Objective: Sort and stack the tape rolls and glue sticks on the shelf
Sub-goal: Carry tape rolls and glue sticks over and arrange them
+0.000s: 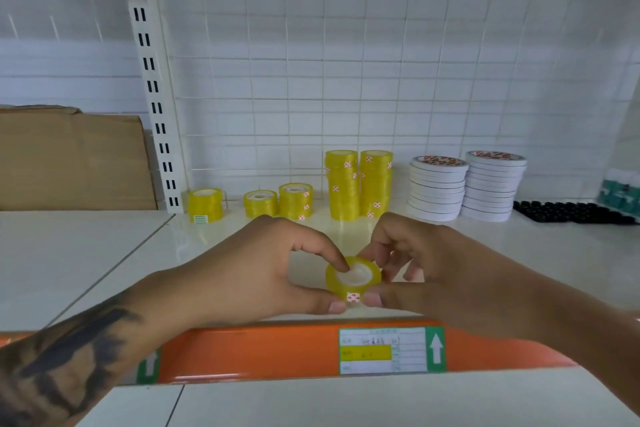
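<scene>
White shelf with orange front edge runs under both hands; price label on that edge sits just below the right hand. Brown cardboard box stands well beyond the left hand, far to its left, past the slotted upright post. Beyond the right hand, against the wire grid back: two stacks of flat white tape rolls, side by side. Straight ahead of both hands: two tall stacks of yellow tape, touching or nearly so. Beyond the left hand: two shorter yellow stacks and one separate yellow stack near the post. Black caps lie far right, beyond the right hand. Left hand and right hand meet over the shelf's front; both pinch one small yellow tape roll between thumbs and fingertips, roll lying flat, core upward.
</scene>
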Demonstrator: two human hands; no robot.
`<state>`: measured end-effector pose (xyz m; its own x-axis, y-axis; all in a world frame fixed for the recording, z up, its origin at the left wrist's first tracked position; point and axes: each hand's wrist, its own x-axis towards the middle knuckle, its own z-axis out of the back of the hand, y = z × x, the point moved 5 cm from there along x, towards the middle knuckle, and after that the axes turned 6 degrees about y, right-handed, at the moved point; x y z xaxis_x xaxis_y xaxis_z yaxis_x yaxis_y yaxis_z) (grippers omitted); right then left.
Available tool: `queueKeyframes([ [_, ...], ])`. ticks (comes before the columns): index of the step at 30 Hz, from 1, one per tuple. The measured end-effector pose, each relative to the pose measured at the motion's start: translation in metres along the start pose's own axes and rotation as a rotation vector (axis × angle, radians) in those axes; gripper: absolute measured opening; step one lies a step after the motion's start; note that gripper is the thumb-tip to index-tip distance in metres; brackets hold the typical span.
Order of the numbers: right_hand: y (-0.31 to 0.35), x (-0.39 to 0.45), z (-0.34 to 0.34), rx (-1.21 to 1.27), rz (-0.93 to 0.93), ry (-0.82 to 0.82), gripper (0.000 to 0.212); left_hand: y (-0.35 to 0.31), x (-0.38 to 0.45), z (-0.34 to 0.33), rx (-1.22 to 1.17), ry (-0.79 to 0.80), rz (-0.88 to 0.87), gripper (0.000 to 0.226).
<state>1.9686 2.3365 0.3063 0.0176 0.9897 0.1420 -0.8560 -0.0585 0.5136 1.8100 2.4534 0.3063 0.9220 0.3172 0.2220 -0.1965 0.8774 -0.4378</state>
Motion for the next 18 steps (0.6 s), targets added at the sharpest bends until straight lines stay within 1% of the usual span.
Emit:
queueKeyframes([
  [3, -0.006, -0.004, 0.003, -0.02, -0.008, -0.005, 0.035, -0.004, 0.009, -0.007, -0.014, 0.009, 0.008, 0.034],
  [6, -0.02, -0.003, 0.009, -0.031, -0.032, -0.013, 0.039, -0.004, 0.021, -0.01, -0.046, -0.029, 0.027, 0.031],
  [8, -0.034, -0.004, 0.012, -0.101, -0.093, 0.034, 0.053, 0.002, 0.033, -0.008, -0.03, -0.06, 0.06, 0.032],
  [10, -0.054, -0.007, 0.016, -0.243, -0.199, 0.119, 0.072, 0.013, 0.047, -0.004, -0.008, -0.098, 0.118, 0.032],
  [11, -0.066, -0.009, 0.018, -0.299, -0.255, 0.155, 0.078, 0.019, 0.055, -0.002, 0.006, -0.127, 0.157, 0.031],
  [14, -0.091, -0.012, 0.018, -0.291, -0.425, 0.226, 0.086, 0.043, 0.084, -0.001, 0.088, -0.172, 0.263, 0.029],
  [16, -0.099, -0.012, 0.014, -0.311, -0.462, 0.266, 0.09, 0.058, 0.102, -0.004, 0.1, -0.179, 0.319, 0.029],
  [18, -0.103, -0.01, 0.012, -0.33, -0.456, 0.282, 0.092, 0.071, 0.114, -0.008, 0.083, -0.181, 0.372, 0.029],
])
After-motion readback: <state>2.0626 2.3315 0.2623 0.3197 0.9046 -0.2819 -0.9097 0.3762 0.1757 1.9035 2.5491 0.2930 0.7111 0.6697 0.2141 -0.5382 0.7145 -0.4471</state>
